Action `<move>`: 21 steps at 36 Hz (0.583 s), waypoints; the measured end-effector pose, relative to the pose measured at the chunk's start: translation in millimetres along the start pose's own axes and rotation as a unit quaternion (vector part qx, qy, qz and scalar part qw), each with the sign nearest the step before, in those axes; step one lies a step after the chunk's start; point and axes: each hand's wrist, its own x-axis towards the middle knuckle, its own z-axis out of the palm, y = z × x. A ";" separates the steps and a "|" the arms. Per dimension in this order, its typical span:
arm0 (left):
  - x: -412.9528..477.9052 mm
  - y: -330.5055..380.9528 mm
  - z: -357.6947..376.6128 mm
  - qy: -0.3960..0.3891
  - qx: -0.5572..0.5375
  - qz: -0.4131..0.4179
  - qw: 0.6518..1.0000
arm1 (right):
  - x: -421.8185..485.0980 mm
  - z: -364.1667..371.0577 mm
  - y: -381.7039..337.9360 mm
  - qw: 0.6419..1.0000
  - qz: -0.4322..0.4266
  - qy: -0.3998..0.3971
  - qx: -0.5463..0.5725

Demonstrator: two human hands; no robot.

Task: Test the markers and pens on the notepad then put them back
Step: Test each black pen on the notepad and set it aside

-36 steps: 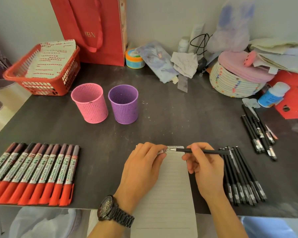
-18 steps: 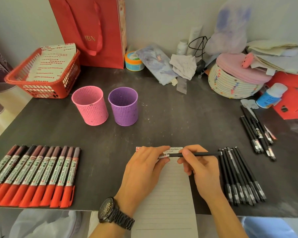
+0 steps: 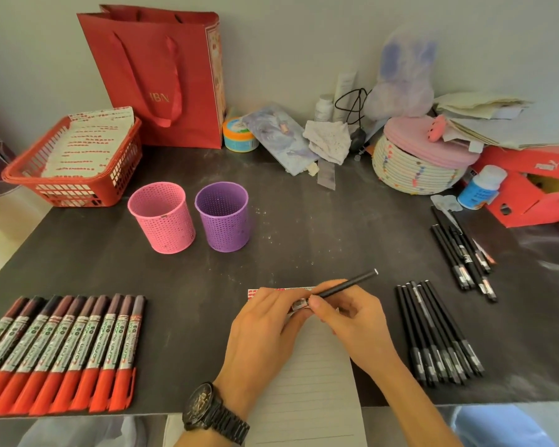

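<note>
Right grip on pen; PUMA box

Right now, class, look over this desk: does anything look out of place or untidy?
The far-right black pens lie in a loose bunch with some crossing, unlike the neat marker row and the nearer pen row.

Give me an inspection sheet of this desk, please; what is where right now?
Surface: dark table, dusty specks.
Job's things: notepad at the near edge; markers in a row at left; black pens in two groups at right; pink cup and purple cup upright.
Clutter: red basket, red bag, woven basket, shoe box at the back.
Hands: left hand and right hand both hold one pen over the notepad.
Cables: black cable by the wall.
Surroundings: pale wall.
</note>
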 end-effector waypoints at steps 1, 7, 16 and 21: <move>0.4 0.1 1.0 -0.014 0.012 -0.017 1.000 | -0.3 -1.3 0.3 1.000 0.009 0.003 0.005; -1.6 -7.7 7.0 -0.060 0.046 -0.068 0.995 | -5.7 -46.1 -10.4 0.988 0.106 0.050 0.096; -0.6 -11.4 9.1 -0.048 0.048 -0.066 0.995 | -16.7 -188.7 -23.8 0.975 0.170 0.064 -0.131; 0.5 -10.2 8.2 -0.051 0.050 -0.071 0.995 | -18.1 -218.7 -8.3 0.901 0.227 -0.016 -0.370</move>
